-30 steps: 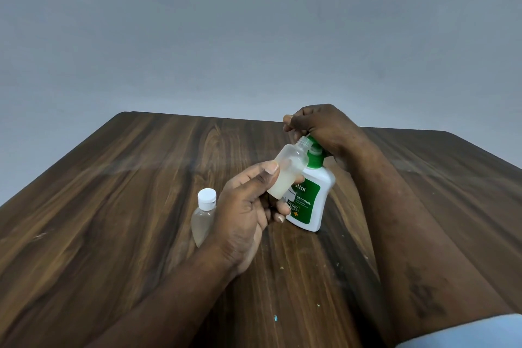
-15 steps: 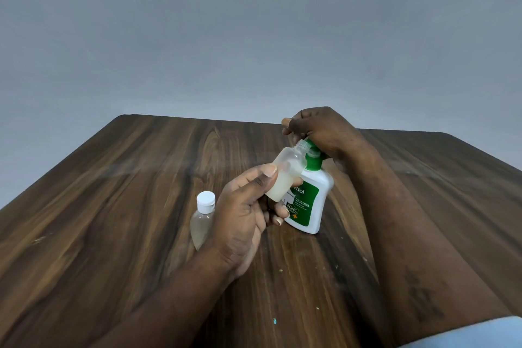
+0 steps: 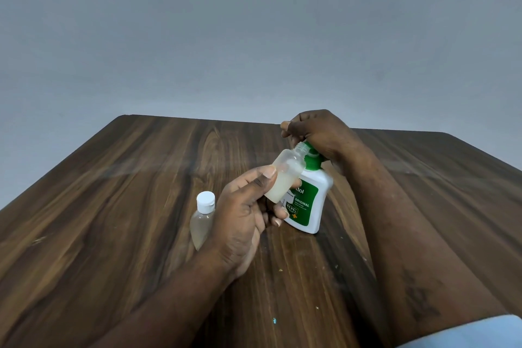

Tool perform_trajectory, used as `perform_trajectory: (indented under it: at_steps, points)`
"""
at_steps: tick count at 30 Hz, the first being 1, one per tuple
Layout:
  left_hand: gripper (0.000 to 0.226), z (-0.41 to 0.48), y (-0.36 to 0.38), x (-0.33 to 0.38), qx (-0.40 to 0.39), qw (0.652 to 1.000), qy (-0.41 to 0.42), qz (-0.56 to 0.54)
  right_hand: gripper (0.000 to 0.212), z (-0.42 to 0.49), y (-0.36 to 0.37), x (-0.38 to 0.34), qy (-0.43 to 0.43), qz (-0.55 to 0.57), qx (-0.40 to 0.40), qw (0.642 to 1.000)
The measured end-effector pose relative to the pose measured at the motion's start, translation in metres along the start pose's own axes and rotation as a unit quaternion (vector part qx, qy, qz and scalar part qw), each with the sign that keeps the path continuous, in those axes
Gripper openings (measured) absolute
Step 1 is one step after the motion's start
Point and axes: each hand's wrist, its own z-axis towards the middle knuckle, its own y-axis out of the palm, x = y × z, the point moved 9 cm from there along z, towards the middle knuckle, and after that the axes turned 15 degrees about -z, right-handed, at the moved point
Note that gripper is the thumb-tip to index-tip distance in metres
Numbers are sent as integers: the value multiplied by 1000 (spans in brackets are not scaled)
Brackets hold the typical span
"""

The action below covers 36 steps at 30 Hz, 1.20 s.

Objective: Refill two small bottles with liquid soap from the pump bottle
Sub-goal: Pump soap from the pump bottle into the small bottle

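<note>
Left hand (image 3: 243, 215) grips the uncapped bottle (image 3: 284, 175), tilted under the right hand (image 3: 319, 135), whose fingers curl over the pump bottle (image 3: 309, 200); a capped bottle (image 3: 202, 217) stands just left.

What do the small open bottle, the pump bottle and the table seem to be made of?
Small open bottle: probably translucent frosted plastic; pale liquid shows through. Pump bottle: glossy opaque white plastic, green label. Table: dark wood or wood-look laminate; grain visible, faint sheen.

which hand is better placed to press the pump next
Right. The right hand rests on the green head of the pump bottle; the left hand grips the uncapped small bottle, mouth by the pump.
</note>
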Motion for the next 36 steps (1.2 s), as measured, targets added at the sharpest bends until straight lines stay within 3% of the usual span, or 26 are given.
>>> perform_trajectory:
  at_steps: [36]
  points:
    - [50,1,-1,-1,1,1000,-1,-3,17,2,2,1,-4,-5,-11,1000]
